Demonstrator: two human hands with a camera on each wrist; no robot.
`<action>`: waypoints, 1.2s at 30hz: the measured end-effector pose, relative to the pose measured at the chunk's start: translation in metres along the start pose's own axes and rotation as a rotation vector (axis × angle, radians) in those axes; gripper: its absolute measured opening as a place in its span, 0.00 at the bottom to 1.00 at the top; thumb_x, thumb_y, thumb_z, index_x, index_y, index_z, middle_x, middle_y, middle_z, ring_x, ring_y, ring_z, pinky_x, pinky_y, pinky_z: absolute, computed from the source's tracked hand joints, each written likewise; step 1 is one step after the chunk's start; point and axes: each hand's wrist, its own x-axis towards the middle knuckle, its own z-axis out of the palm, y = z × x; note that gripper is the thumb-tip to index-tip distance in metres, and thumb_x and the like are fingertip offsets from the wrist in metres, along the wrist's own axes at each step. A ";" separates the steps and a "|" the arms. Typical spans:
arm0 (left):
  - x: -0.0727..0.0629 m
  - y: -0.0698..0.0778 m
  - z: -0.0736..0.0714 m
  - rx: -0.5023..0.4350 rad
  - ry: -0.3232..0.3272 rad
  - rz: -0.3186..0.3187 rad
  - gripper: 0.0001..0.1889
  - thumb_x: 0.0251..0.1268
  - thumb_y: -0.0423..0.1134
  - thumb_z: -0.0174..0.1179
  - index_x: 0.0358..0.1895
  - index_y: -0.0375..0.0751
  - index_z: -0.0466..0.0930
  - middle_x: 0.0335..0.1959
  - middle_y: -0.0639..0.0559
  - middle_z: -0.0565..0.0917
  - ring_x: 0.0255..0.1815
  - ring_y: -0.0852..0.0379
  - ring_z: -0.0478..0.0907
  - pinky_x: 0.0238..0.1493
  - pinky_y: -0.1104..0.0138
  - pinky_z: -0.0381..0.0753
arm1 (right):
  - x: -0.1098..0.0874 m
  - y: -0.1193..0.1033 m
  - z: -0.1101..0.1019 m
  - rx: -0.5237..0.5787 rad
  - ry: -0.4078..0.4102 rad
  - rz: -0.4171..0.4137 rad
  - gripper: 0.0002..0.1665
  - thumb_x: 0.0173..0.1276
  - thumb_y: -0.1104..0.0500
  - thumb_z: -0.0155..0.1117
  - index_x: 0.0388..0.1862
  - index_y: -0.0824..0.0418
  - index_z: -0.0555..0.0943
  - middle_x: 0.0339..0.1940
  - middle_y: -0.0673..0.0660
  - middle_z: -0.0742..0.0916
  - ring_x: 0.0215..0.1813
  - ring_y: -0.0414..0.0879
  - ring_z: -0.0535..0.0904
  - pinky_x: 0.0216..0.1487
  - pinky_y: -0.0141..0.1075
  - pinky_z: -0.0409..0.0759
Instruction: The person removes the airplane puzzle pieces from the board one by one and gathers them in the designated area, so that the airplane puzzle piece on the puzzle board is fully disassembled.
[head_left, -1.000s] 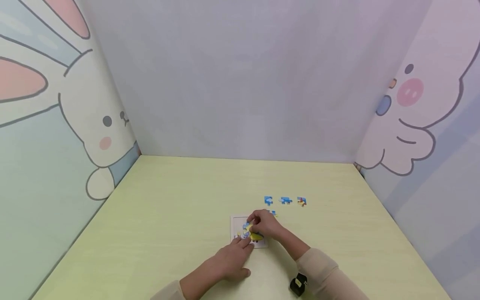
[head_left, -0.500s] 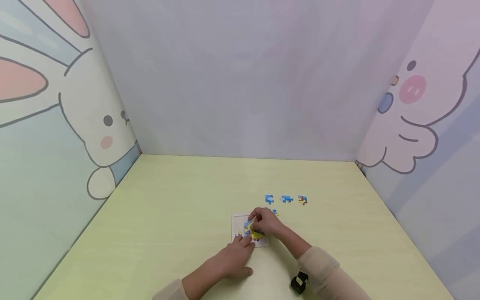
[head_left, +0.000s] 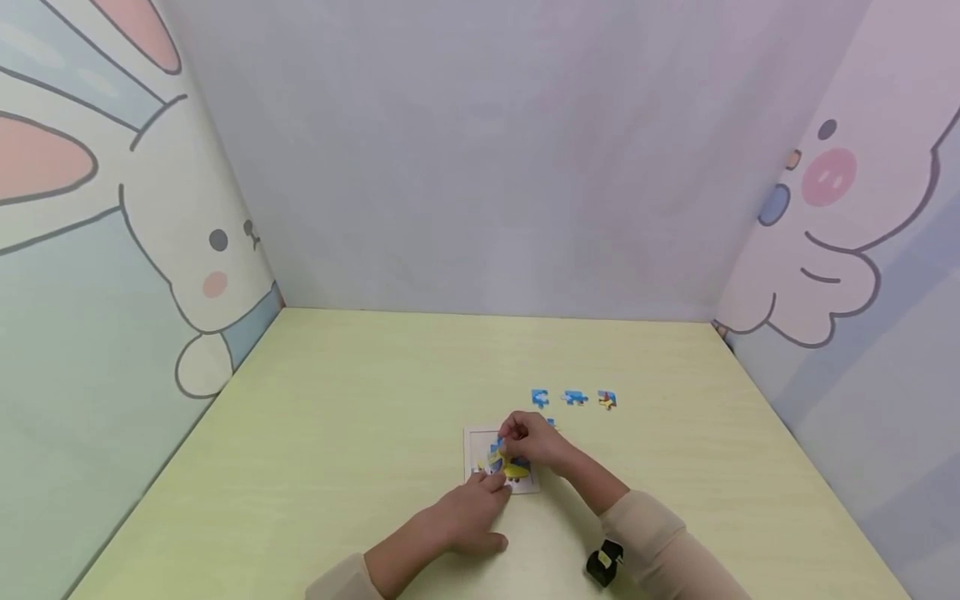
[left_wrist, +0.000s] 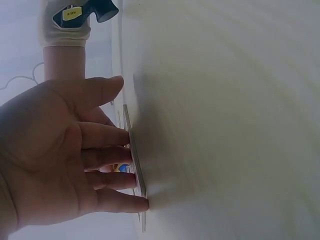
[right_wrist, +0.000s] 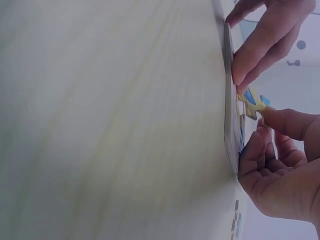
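Note:
A jigsaw puzzle in a pale tray (head_left: 468, 457) lies near the front middle of the table, with yellow and blue pieces inside. My left hand (head_left: 471, 515) rests its extended fingertips on the tray's near edge; the left wrist view shows those fingers along the tray's edge (left_wrist: 136, 162). Over the tray's right part, my right hand (head_left: 536, 440) pinches a yellow and blue puzzle piece (right_wrist: 255, 102) between thumb and fingers. In the right wrist view that piece stands tilted above the tray, its low end close to the left fingertips. My right hand hides part of the puzzle.
Beyond the tray lie loose puzzle pieces: a blue one (head_left: 540, 398), another blue one (head_left: 575, 398) and a red and yellow one (head_left: 607, 400). One more piece (head_left: 552, 423) is partly hidden behind my right hand. A black device (head_left: 603, 564) sits at my right sleeve.
My right hand has risen slightly, and the pinched piece looks more tilted up from the tray. My left hand stays in place on the tray. The whole view shifts a little.

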 end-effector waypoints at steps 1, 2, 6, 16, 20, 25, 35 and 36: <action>0.001 0.001 0.000 -0.011 0.000 -0.009 0.35 0.61 0.53 0.67 0.66 0.34 0.75 0.68 0.43 0.73 0.67 0.45 0.69 0.66 0.61 0.70 | 0.000 0.000 -0.001 0.009 0.000 -0.002 0.06 0.66 0.71 0.64 0.41 0.68 0.78 0.30 0.54 0.79 0.31 0.45 0.73 0.31 0.34 0.73; 0.001 0.001 0.000 -0.021 0.002 -0.017 0.34 0.61 0.53 0.67 0.66 0.33 0.75 0.68 0.42 0.73 0.67 0.44 0.69 0.66 0.61 0.71 | 0.000 0.000 -0.002 0.020 0.003 -0.003 0.06 0.66 0.71 0.64 0.41 0.68 0.78 0.30 0.55 0.79 0.31 0.45 0.73 0.31 0.34 0.73; 0.002 0.000 0.002 -0.041 0.026 -0.025 0.32 0.63 0.51 0.66 0.65 0.33 0.76 0.67 0.42 0.73 0.67 0.44 0.69 0.66 0.60 0.71 | -0.003 0.000 -0.005 0.056 0.025 -0.010 0.07 0.67 0.70 0.65 0.42 0.69 0.78 0.30 0.55 0.78 0.30 0.45 0.72 0.30 0.34 0.72; 0.003 -0.002 0.005 0.039 0.019 -0.031 0.35 0.62 0.53 0.67 0.68 0.38 0.73 0.70 0.45 0.71 0.69 0.45 0.68 0.63 0.58 0.75 | -0.007 0.005 -0.016 0.075 0.081 -0.034 0.09 0.68 0.70 0.63 0.45 0.71 0.77 0.31 0.54 0.79 0.30 0.45 0.71 0.29 0.33 0.71; 0.002 0.000 0.008 0.075 -0.009 -0.055 0.38 0.63 0.56 0.65 0.72 0.39 0.69 0.74 0.46 0.67 0.73 0.44 0.64 0.61 0.53 0.76 | -0.010 0.005 -0.021 0.090 0.078 -0.017 0.10 0.68 0.70 0.64 0.47 0.71 0.77 0.31 0.55 0.78 0.30 0.45 0.71 0.29 0.32 0.71; 0.002 0.001 0.007 0.055 -0.036 -0.074 0.37 0.65 0.56 0.63 0.73 0.40 0.68 0.75 0.46 0.65 0.74 0.44 0.63 0.62 0.50 0.75 | -0.013 0.006 -0.025 0.113 0.067 -0.030 0.10 0.68 0.70 0.63 0.47 0.73 0.77 0.29 0.54 0.77 0.28 0.44 0.69 0.28 0.32 0.69; 0.006 0.004 -0.005 -0.095 -0.027 -0.118 0.30 0.67 0.54 0.62 0.68 0.43 0.74 0.73 0.46 0.69 0.73 0.41 0.64 0.64 0.46 0.71 | -0.030 0.021 -0.037 0.128 0.135 0.000 0.11 0.68 0.70 0.63 0.47 0.73 0.77 0.28 0.53 0.78 0.27 0.43 0.69 0.27 0.32 0.68; 0.006 0.005 -0.006 -0.102 -0.028 -0.130 0.31 0.67 0.54 0.62 0.68 0.43 0.74 0.73 0.46 0.68 0.73 0.41 0.64 0.63 0.45 0.72 | -0.031 0.022 -0.039 0.129 0.136 0.001 0.11 0.68 0.70 0.63 0.48 0.74 0.77 0.28 0.53 0.78 0.27 0.43 0.69 0.27 0.32 0.69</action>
